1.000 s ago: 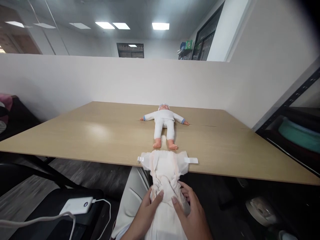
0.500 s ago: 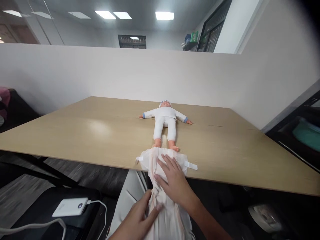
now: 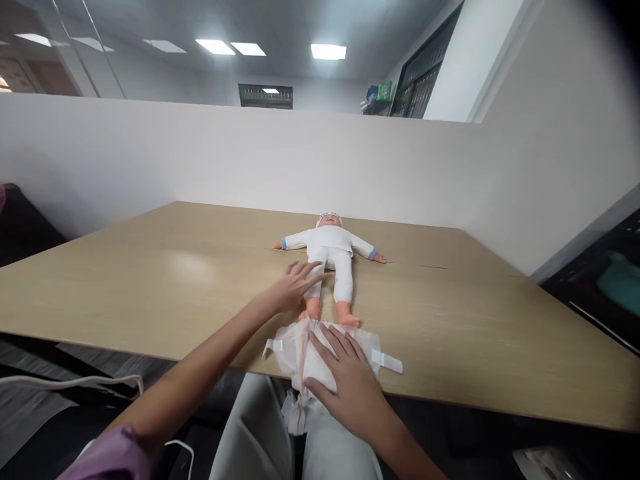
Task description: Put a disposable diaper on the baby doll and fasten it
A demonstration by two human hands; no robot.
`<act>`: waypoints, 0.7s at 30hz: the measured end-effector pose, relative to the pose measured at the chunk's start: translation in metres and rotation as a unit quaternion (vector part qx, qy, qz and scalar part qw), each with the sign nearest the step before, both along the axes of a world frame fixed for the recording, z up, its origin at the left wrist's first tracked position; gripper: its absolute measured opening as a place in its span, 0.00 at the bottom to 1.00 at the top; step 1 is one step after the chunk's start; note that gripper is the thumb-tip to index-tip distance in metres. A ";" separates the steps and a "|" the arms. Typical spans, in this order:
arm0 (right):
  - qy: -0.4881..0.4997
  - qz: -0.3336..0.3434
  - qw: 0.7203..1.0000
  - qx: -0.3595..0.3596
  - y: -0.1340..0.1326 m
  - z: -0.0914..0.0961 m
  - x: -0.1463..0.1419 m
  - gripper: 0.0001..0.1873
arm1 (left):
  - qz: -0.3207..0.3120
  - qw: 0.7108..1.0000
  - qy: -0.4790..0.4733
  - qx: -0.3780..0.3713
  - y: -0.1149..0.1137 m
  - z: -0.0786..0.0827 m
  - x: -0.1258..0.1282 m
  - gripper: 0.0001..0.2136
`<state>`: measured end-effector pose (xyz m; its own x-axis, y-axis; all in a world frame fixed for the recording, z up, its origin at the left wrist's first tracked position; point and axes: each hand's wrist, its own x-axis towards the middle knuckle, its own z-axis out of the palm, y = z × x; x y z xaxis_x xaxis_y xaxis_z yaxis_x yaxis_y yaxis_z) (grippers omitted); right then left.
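A baby doll (image 3: 332,252) in a white suit lies on its back on the wooden table (image 3: 150,280), arms spread, feet toward me. A white diaper (image 3: 295,347) lies unfolded at the table's near edge, just below the doll's feet, part of it hanging over the edge. My right hand (image 3: 347,380) rests flat on the diaper with fingers spread. My left hand (image 3: 295,287) is stretched out over the table, fingers open, touching the doll's left-side leg.
A white partition wall (image 3: 200,160) runs behind the table. A dark shelf unit (image 3: 600,267) stands at the right. A white cable (image 3: 75,383) lies on a dark surface at the lower left. My light trousers (image 3: 260,440) show below the table edge.
My left hand has left the diaper below the table edge and reached forward to the doll's leg. The right hand has pushed the diaper further onto the table.
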<state>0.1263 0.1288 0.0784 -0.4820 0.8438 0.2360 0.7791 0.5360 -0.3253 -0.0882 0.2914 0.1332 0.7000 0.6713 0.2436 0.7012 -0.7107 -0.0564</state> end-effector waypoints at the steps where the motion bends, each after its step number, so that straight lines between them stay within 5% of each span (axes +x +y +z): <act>1: 0.002 0.001 1.000 0.000 0.001 0.000 0.000 0.40 | -0.044 0.998 0.034 -0.001 0.009 -0.002 0.010 0.50; 5: 0.013 0.008 1.000 -0.004 0.003 -0.003 0.001 0.42 | -0.192 0.974 0.117 -0.023 0.029 -0.005 0.036 0.52; 12: 0.010 0.031 0.997 -0.069 0.011 0.000 0.011 0.41 | -0.318 0.947 0.020 -0.050 0.048 0.006 0.052 0.21; 16: 0.003 0.066 0.991 -0.117 0.030 0.003 0.023 0.39 | -0.334 0.928 -0.098 -0.132 0.059 0.042 0.052 0.21; 21: -0.007 0.073 0.989 -0.126 0.073 0.002 0.022 0.39 | -0.231 0.921 -0.235 -0.208 0.080 0.096 0.048 0.20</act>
<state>0.1485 0.2022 0.0809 -0.6052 0.7958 0.0198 0.7042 0.5469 -0.4528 -0.0405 0.3714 0.2293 0.8173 0.4322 0.3811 0.1969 -0.8310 0.5202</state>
